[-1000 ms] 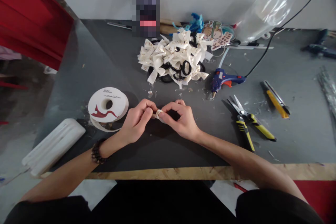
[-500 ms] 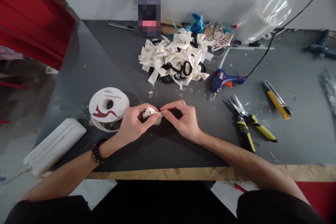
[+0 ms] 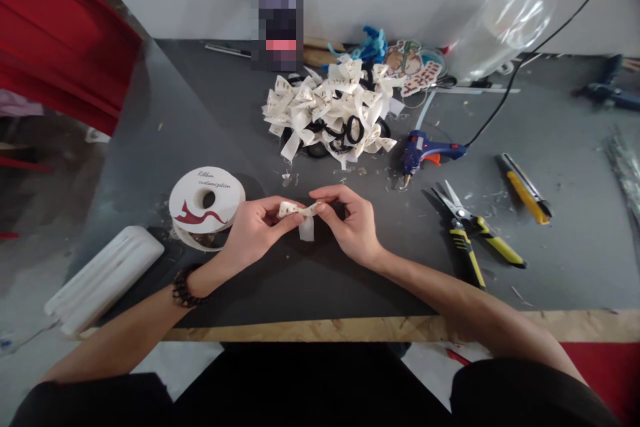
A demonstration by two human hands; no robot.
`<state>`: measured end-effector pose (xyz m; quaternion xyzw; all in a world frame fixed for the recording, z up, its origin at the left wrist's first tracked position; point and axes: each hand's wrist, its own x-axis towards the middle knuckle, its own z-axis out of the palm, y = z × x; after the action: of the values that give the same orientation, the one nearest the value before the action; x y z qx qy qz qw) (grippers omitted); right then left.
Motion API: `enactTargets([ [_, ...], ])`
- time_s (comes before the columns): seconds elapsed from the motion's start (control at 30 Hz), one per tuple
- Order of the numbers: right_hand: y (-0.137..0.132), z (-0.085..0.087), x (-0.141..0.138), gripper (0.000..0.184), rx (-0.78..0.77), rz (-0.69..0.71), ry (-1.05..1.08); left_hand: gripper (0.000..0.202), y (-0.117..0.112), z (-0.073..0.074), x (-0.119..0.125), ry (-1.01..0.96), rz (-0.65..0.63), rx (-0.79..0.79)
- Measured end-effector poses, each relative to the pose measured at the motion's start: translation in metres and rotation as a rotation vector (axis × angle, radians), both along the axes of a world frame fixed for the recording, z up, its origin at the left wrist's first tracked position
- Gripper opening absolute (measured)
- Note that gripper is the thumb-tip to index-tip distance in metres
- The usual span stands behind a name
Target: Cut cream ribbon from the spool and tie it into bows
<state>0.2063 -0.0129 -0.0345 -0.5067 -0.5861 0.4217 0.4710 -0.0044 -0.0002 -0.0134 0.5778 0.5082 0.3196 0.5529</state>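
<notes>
Between my hands is a white ribbon bow [image 3: 289,209] with small gold-brown print, one tail hanging down below it. My left hand [image 3: 255,227] pinches the bow's left loop between thumb and fingers. With thumb and forefinger, my right hand [image 3: 350,221] grips the bow's right side. Part of the ribbon is hidden behind my fingers. Just left of my left hand stands a white ribbon spool [image 3: 200,203] marked "Ribbon customization". Beyond my hands lies a heap of similar white bows [image 3: 320,107] with black hair ties [image 3: 355,129] among them.
A blue glue gun [image 3: 425,149] with a black cord lies right of the heap. Yellow-black scissors [image 3: 463,217] lie open on the grey table, beside a yellow box cutter [image 3: 525,190]. At the left edge sits a long white device [image 3: 105,280]. A clear plastic bag [image 3: 505,20] stands behind.
My right hand's fingertips have shifted slightly right, and the right part of the bow now shows between my hands. The ribbon tail hangs more plainly below.
</notes>
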Motion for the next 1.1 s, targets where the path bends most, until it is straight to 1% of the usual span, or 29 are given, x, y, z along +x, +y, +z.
enactTargets([
  [0.13,0.000,0.001,-0.001,0.012,-0.001,-0.099,0.058,0.030,0.003,-0.003,-0.002,-0.073,0.021,-0.059],
  [0.2,0.000,0.004,0.000,0.016,-0.009,-0.103,0.065,0.029,0.003,-0.004,-0.002,-0.069,0.041,-0.059],
  [0.27,0.000,0.007,0.000,0.022,0.010,-0.048,0.033,0.029,0.001,-0.004,-0.002,-0.065,0.040,-0.046],
  [0.33,0.000,0.010,0.000,0.026,0.051,0.043,-0.043,0.027,0.000,-0.002,-0.001,-0.057,0.017,-0.021],
  [0.4,0.000,0.011,-0.001,0.022,0.098,0.079,-0.129,0.023,-0.002,-0.001,0.001,-0.042,0.005,0.004],
  [0.47,0.000,0.010,-0.003,0.013,0.118,0.057,-0.174,0.019,-0.003,0.000,0.003,-0.023,0.030,0.032],
  [0.53,0.000,0.007,-0.005,0.007,0.118,0.014,-0.171,0.014,-0.004,0.000,0.004,0.007,0.081,0.063],
  [0.63,0.001,0.004,-0.004,0.005,0.105,-0.003,-0.136,0.013,-0.004,0.000,0.005,0.054,0.120,0.096],
  [0.77,0.002,0.001,0.000,0.009,0.069,-0.017,-0.120,0.016,-0.004,0.001,0.005,0.038,0.101,0.069],
  [0.93,0.002,0.001,0.001,0.010,0.035,-0.026,-0.081,0.021,-0.005,0.005,0.004,-0.064,0.010,-0.015],
  [1.0,0.002,0.002,0.001,0.011,0.006,-0.010,-0.060,0.022,-0.005,0.004,0.003,-0.087,-0.016,-0.037],
  [1.03,0.002,0.002,0.001,0.014,-0.014,0.008,-0.031,0.023,-0.004,0.003,0.003,-0.094,-0.016,-0.041],
  [1.1,0.002,0.003,0.000,0.028,-0.059,0.043,0.057,0.022,-0.003,0.000,0.002,-0.111,0.006,-0.041],
])
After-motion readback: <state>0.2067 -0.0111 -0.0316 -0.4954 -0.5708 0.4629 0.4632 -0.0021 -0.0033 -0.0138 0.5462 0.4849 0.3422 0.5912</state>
